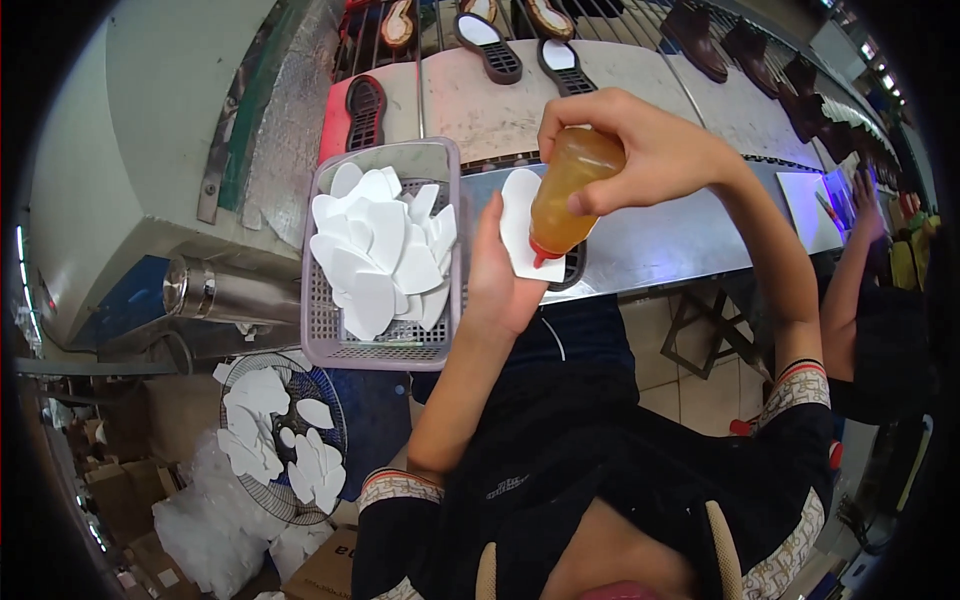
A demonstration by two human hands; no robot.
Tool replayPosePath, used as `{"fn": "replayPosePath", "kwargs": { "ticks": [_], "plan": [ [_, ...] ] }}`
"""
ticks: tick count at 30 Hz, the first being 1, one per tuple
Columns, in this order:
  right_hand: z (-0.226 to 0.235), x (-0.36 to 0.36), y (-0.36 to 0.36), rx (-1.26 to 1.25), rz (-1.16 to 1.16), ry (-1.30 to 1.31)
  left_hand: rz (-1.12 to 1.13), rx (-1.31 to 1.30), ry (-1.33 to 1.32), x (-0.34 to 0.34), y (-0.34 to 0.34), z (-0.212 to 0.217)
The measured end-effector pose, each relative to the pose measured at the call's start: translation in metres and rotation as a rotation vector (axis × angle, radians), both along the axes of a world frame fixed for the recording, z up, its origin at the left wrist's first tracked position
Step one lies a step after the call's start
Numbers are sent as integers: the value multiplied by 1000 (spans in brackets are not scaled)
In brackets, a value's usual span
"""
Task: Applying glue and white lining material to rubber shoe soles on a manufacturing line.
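My right hand (655, 150) is wrapped round a squeeze bottle (577, 185) of amber liquid, tipped with its red nozzle down. The nozzle tip is at the lower part of a white shoe-shaped pad (519, 205); whether it touches cannot be made out. My left hand (498, 285) grips that pad by its left edge, thumb along the side, other fingers hidden underneath. Part of a black shoe sole (575, 266) shows beside the pad, behind the bottle; I cannot tell whether the left hand holds it too. A lilac plastic basket (455, 300) heaped with white pads (385, 245) stands left of my left hand.
Beyond the metal table edge (680, 240), a pale conveyor belt (480, 100) carries black soles (366, 112), some with white pads. Brown boots (695, 42) stand on the rack at far right. A round wire basket (340, 440) holds more white pieces. Another person's hand (866, 205) is at right.
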State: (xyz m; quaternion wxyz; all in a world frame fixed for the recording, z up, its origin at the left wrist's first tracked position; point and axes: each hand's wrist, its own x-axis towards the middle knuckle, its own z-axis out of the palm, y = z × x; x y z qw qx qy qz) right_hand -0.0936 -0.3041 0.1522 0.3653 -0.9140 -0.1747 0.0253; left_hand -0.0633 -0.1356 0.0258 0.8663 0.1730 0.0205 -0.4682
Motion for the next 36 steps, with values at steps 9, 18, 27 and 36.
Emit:
{"fn": "replayPosePath", "kwargs": {
  "ticks": [9, 18, 27, 36],
  "plan": [
    [-6, 61, -63, 218, -466, -69, -98, -119, -10, 3, 28, 19],
    [-209, -79, -129, 1042, -974, -163, -61, 767, -1508, 44, -70, 9],
    [-230, -87, -115, 1019, -1101, -344, -221, 1123, -2239, 79, -142, -49],
    [-242, -93, -114, 1118, -1092, -319, -430, 997, -2284, 54, -92, -63]
  ]
}}
